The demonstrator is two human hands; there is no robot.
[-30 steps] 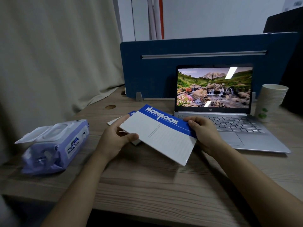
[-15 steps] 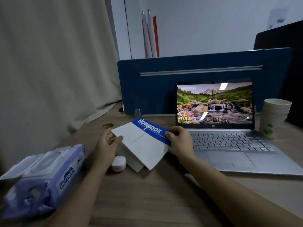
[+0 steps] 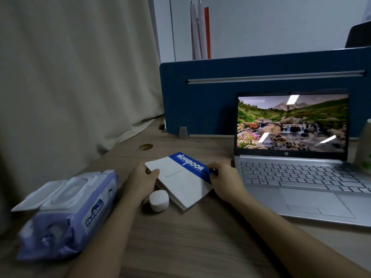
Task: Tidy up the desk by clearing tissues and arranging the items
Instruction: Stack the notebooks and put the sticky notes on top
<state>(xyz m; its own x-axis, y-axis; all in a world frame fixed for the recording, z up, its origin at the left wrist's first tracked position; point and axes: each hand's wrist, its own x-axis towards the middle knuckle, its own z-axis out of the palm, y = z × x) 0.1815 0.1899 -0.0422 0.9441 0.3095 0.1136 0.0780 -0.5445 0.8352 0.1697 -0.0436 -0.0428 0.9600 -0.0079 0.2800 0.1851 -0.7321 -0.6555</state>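
Observation:
A white notebook [image 3: 181, 180] with a blue "NOTEBOOK" band lies on the wooden desk [image 3: 180, 237], stacked on another one beneath it. My left hand [image 3: 141, 180] grips its left corner, thumb on top. Its right edge, at the blue band, is pinched by my right hand [image 3: 223, 182]. A small white rounded case [image 3: 159, 200] sits just in front of the stack, beside my left wrist. A purple pack of wet wipes [image 3: 68, 215] with its lid flipped open lies at the front left.
An open silver laptop [image 3: 297, 177] with a lit landscape screen stands to the right of the notebooks. A blue divider panel [image 3: 200, 101] closes the back of the desk. A beige curtain [image 3: 70, 77] hangs on the left. A paper cup stack [image 3: 364, 149] shows at the right edge.
Both hands brought the notebook down from a raised tilt and set it flat onto the stack on the desk. The view has moved closer and shifted left.

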